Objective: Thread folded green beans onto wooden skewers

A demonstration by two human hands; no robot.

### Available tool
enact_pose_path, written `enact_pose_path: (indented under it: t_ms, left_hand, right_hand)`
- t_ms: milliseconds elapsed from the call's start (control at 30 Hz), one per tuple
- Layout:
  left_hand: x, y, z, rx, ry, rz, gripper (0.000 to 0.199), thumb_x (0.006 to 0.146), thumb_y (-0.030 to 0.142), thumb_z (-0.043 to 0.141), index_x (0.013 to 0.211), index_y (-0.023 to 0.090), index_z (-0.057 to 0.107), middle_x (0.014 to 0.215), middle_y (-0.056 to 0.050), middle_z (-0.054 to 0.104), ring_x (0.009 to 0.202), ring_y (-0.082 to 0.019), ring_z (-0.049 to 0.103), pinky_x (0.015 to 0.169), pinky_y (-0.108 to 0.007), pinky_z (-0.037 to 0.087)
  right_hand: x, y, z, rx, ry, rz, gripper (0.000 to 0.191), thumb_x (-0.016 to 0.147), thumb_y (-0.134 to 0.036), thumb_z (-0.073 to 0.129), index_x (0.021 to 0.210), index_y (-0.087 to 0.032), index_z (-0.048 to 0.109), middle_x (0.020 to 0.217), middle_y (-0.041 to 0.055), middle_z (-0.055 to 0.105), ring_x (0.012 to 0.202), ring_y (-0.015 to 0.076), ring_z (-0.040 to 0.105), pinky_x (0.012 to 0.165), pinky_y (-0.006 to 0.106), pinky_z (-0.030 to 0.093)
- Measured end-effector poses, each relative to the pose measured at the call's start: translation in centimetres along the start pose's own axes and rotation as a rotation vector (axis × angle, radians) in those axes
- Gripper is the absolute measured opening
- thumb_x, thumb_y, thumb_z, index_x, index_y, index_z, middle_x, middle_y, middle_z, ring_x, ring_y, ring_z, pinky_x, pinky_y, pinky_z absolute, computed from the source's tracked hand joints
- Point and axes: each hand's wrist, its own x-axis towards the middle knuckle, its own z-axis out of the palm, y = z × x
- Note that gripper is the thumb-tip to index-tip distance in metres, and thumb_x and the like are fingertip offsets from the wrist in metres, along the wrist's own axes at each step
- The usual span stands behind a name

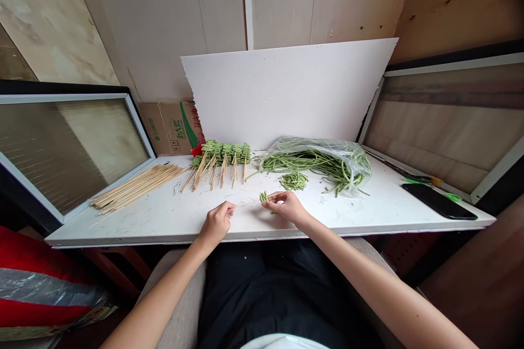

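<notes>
My left hand [216,222] is closed on the bare end of a thin wooden skewer [248,204] above the table's front part. Short green bean pieces [263,196] sit at the skewer's other end, where my right hand [285,207] pinches them with thumb and fingers. Just beyond my right hand lies a small pile of cut green bean pieces [293,181]. Farther back on the left, several filled skewers [224,155] are stacked with their bare ends toward me. Long green beans [315,162] spill from a clear plastic bag [352,155] behind the pile.
A bundle of bare skewers [139,185] lies at the left of the white table [172,224]. A black phone [438,202] rests near the right edge, beside a green ring [453,197]. Behind stand a cardboard box [167,128] and a white board [290,95].
</notes>
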Motion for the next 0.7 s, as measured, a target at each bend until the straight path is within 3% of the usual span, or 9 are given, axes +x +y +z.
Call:
enact_pose_path:
  t_ms: [267, 467, 567, 700]
  left_hand:
    - [-0.1, -0.1, 0.0, 0.018, -0.014, -0.005, 0.034, 0.086, -0.002, 0.04, 0.098, 0.02, 0.062, 0.078, -0.002, 0.066, 0.076, -0.015, 0.069, 0.074, -0.024, 0.056]
    - [0.1, -0.1, 0.0, 0.039, 0.013, -0.066, 0.026, 0.092, 0.004, 0.043, 0.099, 0.021, 0.062, 0.078, -0.002, 0.067, 0.075, -0.016, 0.069, 0.073, -0.026, 0.054]
    - [0.1, 0.0, 0.0, 0.044, 0.018, -0.077, 0.023, 0.095, 0.007, 0.044, 0.098, 0.021, 0.062, 0.078, -0.002, 0.068, 0.075, -0.017, 0.069, 0.073, -0.026, 0.053]
    - [0.2, 0.1, 0.0, 0.042, 0.009, -0.074, 0.022, 0.096, 0.009, 0.044, 0.098, 0.021, 0.061, 0.078, -0.001, 0.068, 0.074, -0.017, 0.069, 0.072, -0.026, 0.052]
  right_hand:
    - [0.1, 0.8, 0.3, 0.034, 0.044, 0.016, 0.043, 0.064, -0.056, 0.09, 0.078, -0.017, 0.079, 0.082, 0.0079, 0.076, 0.066, 0.0194, 0.064, 0.061, 0.031, 0.048]
    - [0.8, 0.5, -3.4, -0.225, -0.198, -0.195, 0.038, 0.076, -0.052, 0.084, 0.102, -0.025, 0.083, 0.106, 0.0086, 0.079, 0.101, 0.0296, 0.068, 0.082, 0.037, 0.051]
    - [1.3, 0.9, -5.0, -0.44, -0.204, -0.309, 0.024, 0.087, -0.047, 0.074, 0.097, -0.028, 0.084, 0.102, 0.0088, 0.079, 0.101, 0.0307, 0.065, 0.096, 0.045, 0.046]
    - [1.5, 1.6, -5.2, -0.55, -0.238, -0.376, 0.019, 0.089, -0.041, 0.07, 0.091, -0.028, 0.085, 0.094, 0.0093, 0.079, 0.097, 0.0317, 0.062, 0.102, 0.049, 0.04]
